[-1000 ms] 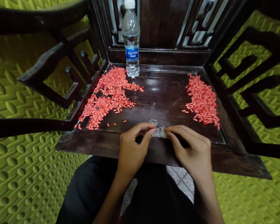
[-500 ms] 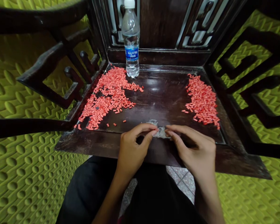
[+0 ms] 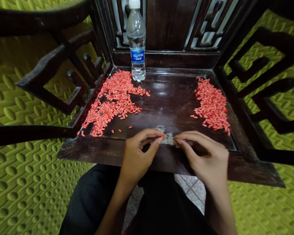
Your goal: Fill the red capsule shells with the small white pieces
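My left hand (image 3: 140,148) pinches a small red tube-like piece (image 3: 163,136) between thumb and fingertips. My right hand (image 3: 204,151) is also closed in a pinch; something small and dark may be at its fingertips, too small to name. Whitish, translucent scraps (image 3: 170,138) lie on the dark wooden seat (image 3: 166,101) just behind and between the fingertips. Left of the hands spreads a large heap of short red pieces (image 3: 117,88), with a few strays near its front. A second heap of red pieces (image 3: 212,104) lies on the right side of the seat.
An upright clear water bottle (image 3: 138,55) with a blue label stands at the back, touching the left heap. Carved wooden armrests (image 3: 56,65) flank the seat on both sides, and a wooden back panel (image 3: 171,26) rises behind. Yellow-green textured surfaces (image 3: 19,182) surround it.
Both hands stay nearly in place, with the fingertips slightly further apart. The red piece in my left hand shows more. The heaps and bottle are unchanged.
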{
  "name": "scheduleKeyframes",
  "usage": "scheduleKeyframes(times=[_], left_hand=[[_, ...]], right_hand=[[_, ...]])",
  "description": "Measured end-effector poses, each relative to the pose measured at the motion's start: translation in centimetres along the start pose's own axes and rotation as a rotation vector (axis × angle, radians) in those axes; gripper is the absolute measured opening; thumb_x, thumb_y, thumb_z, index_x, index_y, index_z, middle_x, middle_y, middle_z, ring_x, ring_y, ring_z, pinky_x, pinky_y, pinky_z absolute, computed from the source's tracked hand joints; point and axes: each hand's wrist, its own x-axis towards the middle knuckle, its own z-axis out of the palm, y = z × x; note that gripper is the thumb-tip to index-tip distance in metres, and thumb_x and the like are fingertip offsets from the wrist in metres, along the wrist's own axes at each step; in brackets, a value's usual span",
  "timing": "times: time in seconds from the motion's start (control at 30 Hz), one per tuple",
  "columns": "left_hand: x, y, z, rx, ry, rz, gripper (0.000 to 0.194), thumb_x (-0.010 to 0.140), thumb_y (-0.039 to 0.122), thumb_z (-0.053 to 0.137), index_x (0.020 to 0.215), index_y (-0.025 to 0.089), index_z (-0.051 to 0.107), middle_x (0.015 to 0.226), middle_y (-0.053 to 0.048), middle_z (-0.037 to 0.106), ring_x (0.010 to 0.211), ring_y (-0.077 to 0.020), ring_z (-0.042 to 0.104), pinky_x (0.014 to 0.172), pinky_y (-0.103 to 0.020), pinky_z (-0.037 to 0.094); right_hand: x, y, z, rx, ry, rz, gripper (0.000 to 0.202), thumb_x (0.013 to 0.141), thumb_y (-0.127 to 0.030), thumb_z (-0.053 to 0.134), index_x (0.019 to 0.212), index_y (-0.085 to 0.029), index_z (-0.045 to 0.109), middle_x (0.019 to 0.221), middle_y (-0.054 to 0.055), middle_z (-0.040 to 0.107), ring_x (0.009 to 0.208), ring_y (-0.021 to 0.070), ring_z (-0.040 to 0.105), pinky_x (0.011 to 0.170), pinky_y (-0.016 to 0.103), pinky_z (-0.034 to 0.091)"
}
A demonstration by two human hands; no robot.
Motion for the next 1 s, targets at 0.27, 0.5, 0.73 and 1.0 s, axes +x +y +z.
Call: scheduleKeyframes(times=[0.27,0.5,0.73,1.0], left_hand=[[-0.27,0.28,0.45,0.228,-0.106,0.158,0.008,0.099,0.013,0.074,0.099,0.019,0.079,0.099,0.000,0.085,0.092,-0.0113,0.079,0.088,-0.018,0.059],[-0.13,0.57,0.44,0.252,-0.114,0.207,0.007,0.099,0.013,0.075,0.096,0.019,0.079,0.097,0.000,0.083,0.091,-0.0119,0.077,0.084,-0.019,0.057],[-0.24,0.51,0.30,0.260,-0.096,0.140,0.010,0.097,0.013,0.075,0.098,0.021,0.080,0.097,0.000,0.085,0.087,-0.0154,0.079,0.085,-0.024,0.061],[-0.33,0.39,-0.14,0.192,-0.138,0.080,0.006,0.097,0.018,0.077,0.096,0.021,0.082,0.095,-0.001,0.086,0.088,-0.0164,0.082,0.086,-0.025,0.061]], right_hand=[[-0.23,-0.18,-0.34,0.059,-0.010,0.021,0.012,0.097,-0.012,0.077,0.094,-0.023,0.080,0.085,-0.003,0.080,0.073,0.0114,0.074,0.072,0.021,0.059],[0.05,-0.51,-0.35,0.044,-0.033,-0.026,0.014,0.097,-0.009,0.075,0.092,-0.022,0.078,0.087,-0.002,0.080,0.077,0.0126,0.074,0.075,0.023,0.059],[-0.03,-0.59,-0.57,0.088,-0.068,-0.026,0.015,0.098,-0.009,0.075,0.092,-0.023,0.078,0.089,-0.001,0.080,0.081,0.0138,0.075,0.077,0.025,0.059],[0.06,-0.50,-0.54,0.080,-0.094,-0.059,0.017,0.097,-0.007,0.074,0.094,-0.022,0.079,0.093,0.000,0.079,0.086,0.0143,0.075,0.081,0.025,0.059]])
